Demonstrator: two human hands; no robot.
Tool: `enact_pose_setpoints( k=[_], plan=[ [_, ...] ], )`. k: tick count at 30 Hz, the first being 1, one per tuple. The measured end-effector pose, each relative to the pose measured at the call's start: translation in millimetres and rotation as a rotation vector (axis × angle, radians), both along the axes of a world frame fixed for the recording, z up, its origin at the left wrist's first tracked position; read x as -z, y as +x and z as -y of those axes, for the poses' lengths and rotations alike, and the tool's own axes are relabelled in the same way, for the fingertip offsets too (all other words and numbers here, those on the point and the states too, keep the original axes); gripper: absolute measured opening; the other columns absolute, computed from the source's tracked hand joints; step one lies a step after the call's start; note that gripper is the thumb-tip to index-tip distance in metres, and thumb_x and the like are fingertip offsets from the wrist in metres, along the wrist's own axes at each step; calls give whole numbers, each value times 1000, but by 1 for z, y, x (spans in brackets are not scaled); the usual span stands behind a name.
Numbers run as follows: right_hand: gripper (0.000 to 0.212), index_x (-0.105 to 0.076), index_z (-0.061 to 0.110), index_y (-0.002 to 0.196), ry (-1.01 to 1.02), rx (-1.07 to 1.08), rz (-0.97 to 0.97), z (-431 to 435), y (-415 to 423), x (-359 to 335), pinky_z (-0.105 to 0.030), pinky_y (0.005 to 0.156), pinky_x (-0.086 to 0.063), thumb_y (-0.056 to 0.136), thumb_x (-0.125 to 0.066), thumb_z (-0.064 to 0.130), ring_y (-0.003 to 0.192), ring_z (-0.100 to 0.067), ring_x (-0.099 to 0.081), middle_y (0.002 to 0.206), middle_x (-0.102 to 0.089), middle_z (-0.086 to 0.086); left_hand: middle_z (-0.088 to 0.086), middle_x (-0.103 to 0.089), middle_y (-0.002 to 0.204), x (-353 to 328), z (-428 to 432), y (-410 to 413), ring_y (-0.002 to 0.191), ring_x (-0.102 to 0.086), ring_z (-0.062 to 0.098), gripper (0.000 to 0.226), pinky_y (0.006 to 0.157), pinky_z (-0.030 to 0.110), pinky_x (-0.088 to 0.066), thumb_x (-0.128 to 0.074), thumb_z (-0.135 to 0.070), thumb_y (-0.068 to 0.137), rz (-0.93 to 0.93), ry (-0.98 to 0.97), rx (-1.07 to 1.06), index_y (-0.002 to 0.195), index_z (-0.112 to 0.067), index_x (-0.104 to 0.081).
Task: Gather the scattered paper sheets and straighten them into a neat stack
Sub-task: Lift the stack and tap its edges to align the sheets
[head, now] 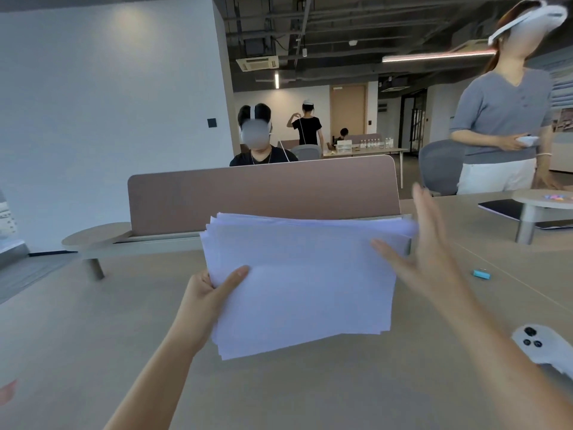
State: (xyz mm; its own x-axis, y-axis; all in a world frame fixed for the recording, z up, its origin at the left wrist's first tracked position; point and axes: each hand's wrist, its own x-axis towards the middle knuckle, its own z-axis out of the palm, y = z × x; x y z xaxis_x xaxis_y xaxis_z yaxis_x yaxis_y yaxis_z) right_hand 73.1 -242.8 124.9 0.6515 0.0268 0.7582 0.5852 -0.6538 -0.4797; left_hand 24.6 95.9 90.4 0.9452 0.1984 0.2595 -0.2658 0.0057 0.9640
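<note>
A bundle of white paper sheets [304, 280] is held up above the beige table [93, 336], its edges fanned and uneven at the top left and bottom left. My left hand [210, 293] grips the bundle's left edge, thumb on the front. My right hand [424, 252] is flat with fingers spread, its thumb lying on the front of the sheets and its palm against their right edge.
A brown divider panel [263, 193] stands behind the paper. A white controller [542, 349] lies at the right table edge, a small blue object [481, 273] beyond it, a dark tablet [502, 209] further back. One person sits behind the divider, another stands at the right.
</note>
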Motion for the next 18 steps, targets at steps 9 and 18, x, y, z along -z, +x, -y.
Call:
enact_pose_setpoints(
  k=[9, 18],
  plan=[
    [23, -60, 32, 112, 756, -362, -401, -37, 4, 73, -52, 99, -52, 98, -62, 14, 112, -20, -69, 114, -73, 8, -8, -85, 98, 42, 8, 5, 91, -81, 14, 31, 70, 28, -63, -77, -32, 80, 104, 65, -169, 107, -17, -74],
    [35, -55, 35, 133, 683, -336, -415, -51, -8, 90, -26, 99, -45, 100, -58, 22, 120, 5, -61, 129, -66, 23, -21, -80, 90, 55, 30, -1, 79, -74, -6, 7, 62, 14, -55, -72, -26, 98, 142, 69, -316, 104, -29, -71]
  ],
)
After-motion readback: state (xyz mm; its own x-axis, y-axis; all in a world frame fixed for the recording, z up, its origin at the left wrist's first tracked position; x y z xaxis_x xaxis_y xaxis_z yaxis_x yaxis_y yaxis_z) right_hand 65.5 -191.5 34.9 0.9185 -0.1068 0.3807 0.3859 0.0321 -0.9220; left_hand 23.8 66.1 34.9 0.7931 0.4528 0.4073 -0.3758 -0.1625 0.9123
